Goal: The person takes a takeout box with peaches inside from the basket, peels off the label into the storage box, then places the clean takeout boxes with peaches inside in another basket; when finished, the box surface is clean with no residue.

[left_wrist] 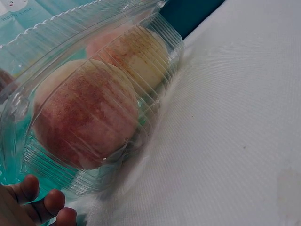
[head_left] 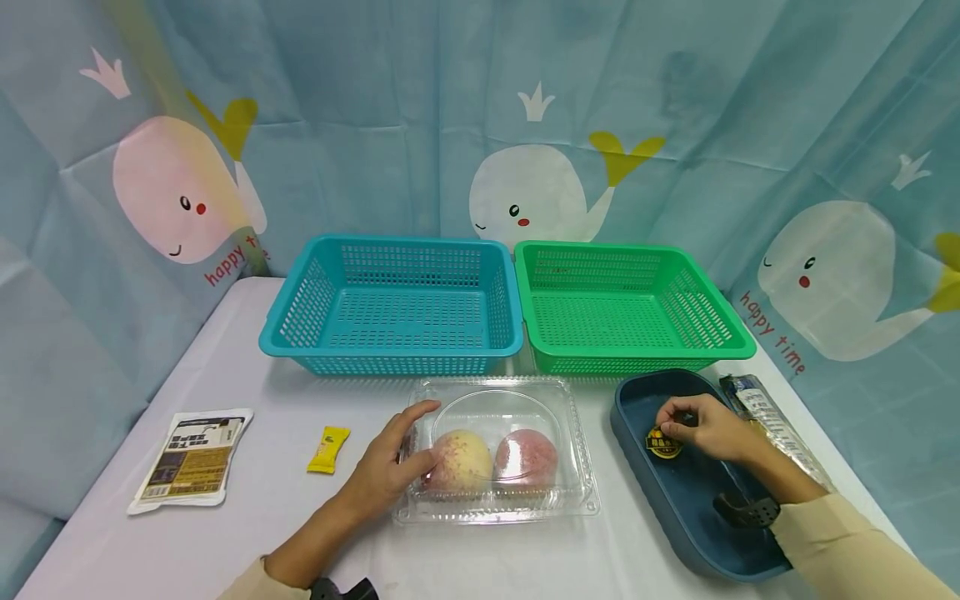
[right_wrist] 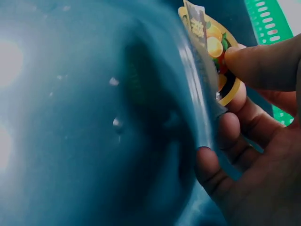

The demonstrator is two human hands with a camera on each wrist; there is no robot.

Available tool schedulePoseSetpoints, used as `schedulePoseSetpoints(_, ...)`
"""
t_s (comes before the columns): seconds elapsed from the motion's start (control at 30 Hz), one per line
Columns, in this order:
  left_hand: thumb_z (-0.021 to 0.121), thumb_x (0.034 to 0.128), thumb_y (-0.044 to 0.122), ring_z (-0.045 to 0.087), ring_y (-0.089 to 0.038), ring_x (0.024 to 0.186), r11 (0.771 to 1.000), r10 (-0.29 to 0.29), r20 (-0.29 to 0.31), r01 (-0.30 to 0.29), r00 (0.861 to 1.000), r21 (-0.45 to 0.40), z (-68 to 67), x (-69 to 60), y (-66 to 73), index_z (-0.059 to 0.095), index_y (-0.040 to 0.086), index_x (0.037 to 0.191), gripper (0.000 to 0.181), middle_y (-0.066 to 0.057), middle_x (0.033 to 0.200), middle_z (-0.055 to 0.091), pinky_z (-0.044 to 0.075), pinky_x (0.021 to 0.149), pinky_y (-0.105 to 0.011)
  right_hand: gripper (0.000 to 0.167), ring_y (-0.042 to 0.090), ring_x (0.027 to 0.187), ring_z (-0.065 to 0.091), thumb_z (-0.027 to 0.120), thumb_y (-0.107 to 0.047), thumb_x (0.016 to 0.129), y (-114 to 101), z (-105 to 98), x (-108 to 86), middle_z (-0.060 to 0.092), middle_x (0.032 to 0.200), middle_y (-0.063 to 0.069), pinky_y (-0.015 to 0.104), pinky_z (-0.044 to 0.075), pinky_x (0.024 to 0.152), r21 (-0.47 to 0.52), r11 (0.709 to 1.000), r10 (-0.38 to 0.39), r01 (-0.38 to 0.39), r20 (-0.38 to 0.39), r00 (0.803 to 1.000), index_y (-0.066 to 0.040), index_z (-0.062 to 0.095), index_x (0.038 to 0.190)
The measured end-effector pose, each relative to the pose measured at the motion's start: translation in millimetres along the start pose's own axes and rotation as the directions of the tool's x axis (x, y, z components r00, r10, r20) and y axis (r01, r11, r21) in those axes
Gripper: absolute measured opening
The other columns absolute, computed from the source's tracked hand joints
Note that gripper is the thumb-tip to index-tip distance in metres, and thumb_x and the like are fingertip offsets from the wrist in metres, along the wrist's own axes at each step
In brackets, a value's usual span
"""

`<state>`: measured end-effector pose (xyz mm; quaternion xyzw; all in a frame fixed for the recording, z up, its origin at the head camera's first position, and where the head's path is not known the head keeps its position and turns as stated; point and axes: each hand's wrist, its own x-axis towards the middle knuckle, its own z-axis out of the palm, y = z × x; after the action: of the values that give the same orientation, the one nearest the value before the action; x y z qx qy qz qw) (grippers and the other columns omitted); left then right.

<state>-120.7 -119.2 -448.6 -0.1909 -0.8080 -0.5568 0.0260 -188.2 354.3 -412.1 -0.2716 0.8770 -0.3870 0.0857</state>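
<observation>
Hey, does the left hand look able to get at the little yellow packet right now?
Probably yes: the left hand is at the clear container, and the yellow packet lies uncovered just to its left, with nothing visible between them.

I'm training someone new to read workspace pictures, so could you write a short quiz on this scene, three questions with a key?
1. Multiple choice: what does the right hand pinch?
(a) the small yellow packet
(b) a round label
(c) the brown-and-white pouch

2. True or false: in the head view, the green basket stands to the left of the blue basket.

3. Fill in the blank: the clear container by the left hand holds ___ round fruits.

Key:
1. (b)
2. False; the green basket stands to the right of the blue basket.
3. Two
</observation>
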Motion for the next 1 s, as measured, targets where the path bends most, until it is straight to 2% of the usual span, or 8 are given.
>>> schedulePoseSetpoints(0.3,0.057,0.0892,0.019,0.039,-0.04,0.129,1.0,0.002,-0.013,-0.002,1.0,0.008,-0.6,-1.1,-0.5,0.044,0.018,0.143,0.055,-0.013,0.141,0.044,0.028,0.097,-0.069,0.008,0.011,0.067,0.055,0.062,0.001,0.091,8,2,1.9,0.061,0.081,0.0,0.027,0.048,0.057,-0.055,0.998,0.015,-0.015,0.009,1.0,-0.005,0.066,0.089)
schedulePoseSetpoints(0.67,0.058,0.0894,0.019,0.039,-0.041,0.127,1.0,0.013,0.004,-0.013,1.0,-0.009,0.1,-1.4,-0.1,0.043,0.013,0.143,0.056,-0.014,0.14,0.043,0.03,0.096,-0.069,0.006,0.009,0.066,0.053,0.066,-0.004,0.09,12,7,-0.3,0.06,0.083,-0.004,0.027,0.046,0.055,-0.163,0.987,0.011,-0.011,0.001,1.0,-0.008,0.068,0.095)
schedulePoseSetpoints(1.0,0.057,0.0894,0.019,0.036,-0.038,0.131,1.0,-0.001,-0.003,0.001,1.0,-0.001,-0.4,-1.0,0.2,0.043,0.015,0.143,0.055,-0.012,0.142,0.042,0.028,0.098,-0.069,0.017,0.008,0.071,0.047,0.076,-0.01,0.083,16,12,-2.3,0.053,0.089,-0.005,0.028,0.043,0.06,-0.277,0.961,-0.012,0.002,-0.037,0.999,-0.015,0.069,0.097)
